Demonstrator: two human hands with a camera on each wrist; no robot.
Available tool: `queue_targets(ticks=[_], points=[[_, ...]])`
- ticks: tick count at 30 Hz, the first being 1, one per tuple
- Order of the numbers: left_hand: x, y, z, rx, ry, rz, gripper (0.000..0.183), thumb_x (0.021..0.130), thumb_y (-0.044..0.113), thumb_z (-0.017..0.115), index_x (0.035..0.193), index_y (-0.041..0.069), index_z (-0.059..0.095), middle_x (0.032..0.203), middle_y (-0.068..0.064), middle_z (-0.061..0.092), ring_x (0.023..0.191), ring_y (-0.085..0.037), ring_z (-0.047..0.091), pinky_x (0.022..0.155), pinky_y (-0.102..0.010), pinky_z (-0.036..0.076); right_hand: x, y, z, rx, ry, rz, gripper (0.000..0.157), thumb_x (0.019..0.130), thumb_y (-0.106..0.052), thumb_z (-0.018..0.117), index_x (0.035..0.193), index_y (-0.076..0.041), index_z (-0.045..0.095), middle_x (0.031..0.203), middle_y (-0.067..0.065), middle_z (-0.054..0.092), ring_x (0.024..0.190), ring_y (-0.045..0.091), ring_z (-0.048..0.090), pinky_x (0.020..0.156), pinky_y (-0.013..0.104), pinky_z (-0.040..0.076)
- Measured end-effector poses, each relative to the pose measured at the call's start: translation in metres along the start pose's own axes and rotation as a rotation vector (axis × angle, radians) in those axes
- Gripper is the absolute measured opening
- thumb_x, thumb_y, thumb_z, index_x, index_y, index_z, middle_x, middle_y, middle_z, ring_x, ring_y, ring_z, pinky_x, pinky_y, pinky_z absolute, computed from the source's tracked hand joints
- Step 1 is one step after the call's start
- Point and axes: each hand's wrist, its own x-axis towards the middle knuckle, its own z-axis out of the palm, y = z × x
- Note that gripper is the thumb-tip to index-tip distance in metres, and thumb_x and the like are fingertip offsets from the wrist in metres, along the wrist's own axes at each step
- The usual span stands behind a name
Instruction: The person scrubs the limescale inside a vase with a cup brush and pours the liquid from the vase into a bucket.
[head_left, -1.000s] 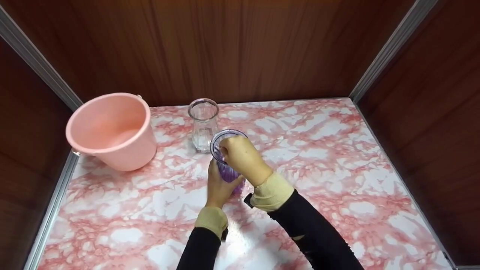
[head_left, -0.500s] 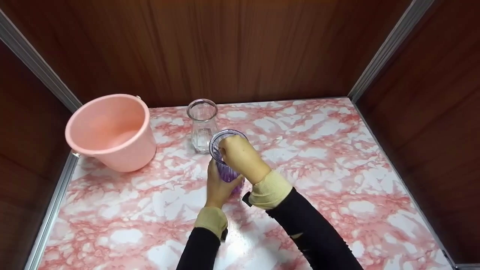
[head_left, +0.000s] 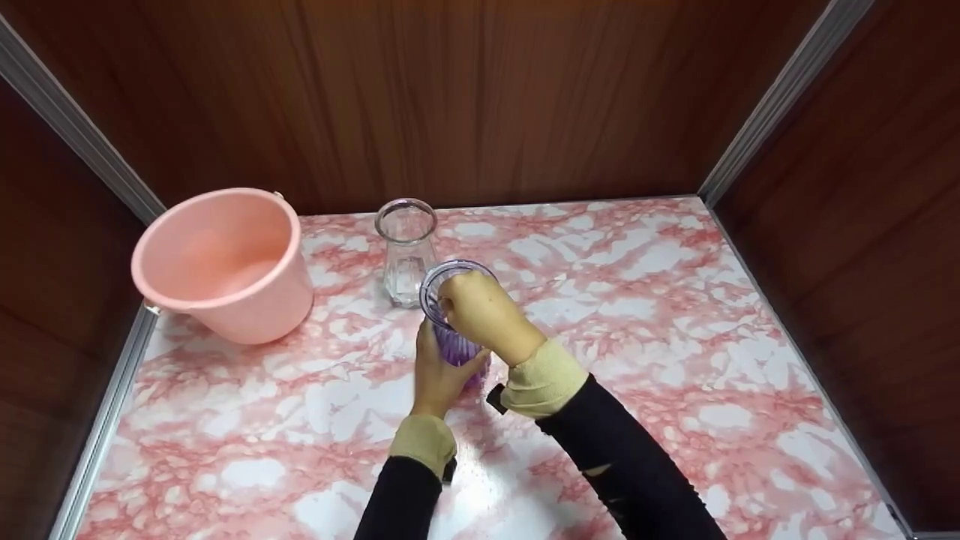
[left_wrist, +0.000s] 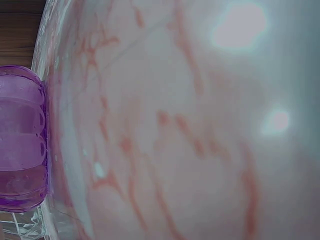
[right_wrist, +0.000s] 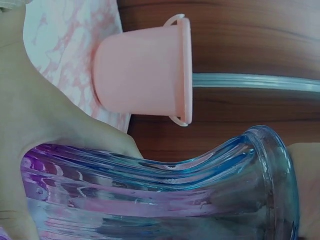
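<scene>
The purple vase (head_left: 459,349) is where all the action is: it's over to the right of the pink bucket (head_left: 262,311) and a bit nearer the person. Left hand (head_left: 439,381) has a proper grip on it, thumb round one side of the body, fingers round the other. Looks like the base is on the table (head_left: 337,397), pretty much upright, though I wouldn't swear there's no slight lean.

Right hand (head_left: 484,307) is bunched up over the mouth, fingers down inside the rim. Can't tell whether they're pinching anything in there, tbh; the knuckles hide it in the head view and the right wrist view doesn't settle it.

My read on the step: left steadies, right works at the inside of the neck. Next move calls for a firm left hand, so the vase doesn't tip or twist, and a right wrist going straight in or out without levering on the glass. Wet-looking spots on the purple glass, so I'd guess it could be slippery.

Further out, a clear vase (head_left: 407,281) stands between the bucket and the purple one, slightly behind; can't tell if the two vases touch. Behind the bucket and all along the back is a dark wood panel (head_left: 480,105).
</scene>
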Motion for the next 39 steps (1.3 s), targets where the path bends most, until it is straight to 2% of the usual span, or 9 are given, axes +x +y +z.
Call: queue_targets(ticks=[7,15,25,31,39], points=[[0.0006,-0.0008,-0.0004,0.005,0.002,0.023,0.100,0.072,0.028,0.092,0.150,-0.001,0.036,0.145,-0.021,0.047,0.130,-0.035,0.048,0.114,-0.048,0.038,0.0001,0.0023,-0.0001,0.016,0.010,-0.023,0.015,0.083,0.008,0.065,0.069,0.002,0.065,0.071,0.016,0.067,0.069,0.034,0.064,0.072,0.051,0.055],[0.0012,-0.0001,0.0000,-0.016,0.010,0.026,0.097,0.071,0.028,0.092,0.147,0.000,0.039,0.140,-0.018,0.050,0.126,-0.032,0.050,0.111,-0.047,0.041,0.0008,0.0034,0.0006,0.023,0.002,-0.019,0.020,0.082,0.009,0.064,0.064,-0.001,0.059,0.065,0.010,0.058,0.064,0.023,0.046,0.068,0.049,0.052],[0.0013,-0.0027,0.0005,-0.009,0.016,0.041,0.098,0.071,0.027,0.093,0.148,-0.001,0.038,0.141,-0.021,0.049,0.127,-0.034,0.050,0.112,-0.047,0.040,-0.0024,0.0025,0.0017,0.047,0.045,-0.004,0.017,0.088,0.004,0.064,0.072,0.000,0.064,0.074,0.014,0.067,0.073,0.032,0.065,0.073,0.048,0.055],[0.0012,-0.0025,0.0001,0.000,0.013,0.040,0.100,0.070,0.025,0.093,0.149,-0.001,0.036,0.141,-0.022,0.048,0.128,-0.035,0.049,0.113,-0.048,0.039,-0.0035,0.0023,0.0021,0.067,0.071,-0.011,0.016,0.091,0.002,0.066,0.075,0.000,0.066,0.074,0.013,0.067,0.072,0.030,0.064,0.071,0.047,0.056],[0.0009,-0.0026,0.0000,0.019,0.014,0.057,0.101,0.070,0.026,0.092,0.148,-0.003,0.035,0.143,-0.024,0.047,0.131,-0.037,0.047,0.114,-0.050,0.037,-0.0051,0.0024,0.0047,0.086,0.124,-0.025,0.018,0.087,0.005,0.067,0.070,-0.002,0.066,0.069,0.011,0.064,0.066,0.024,0.056,0.067,0.044,0.055]])
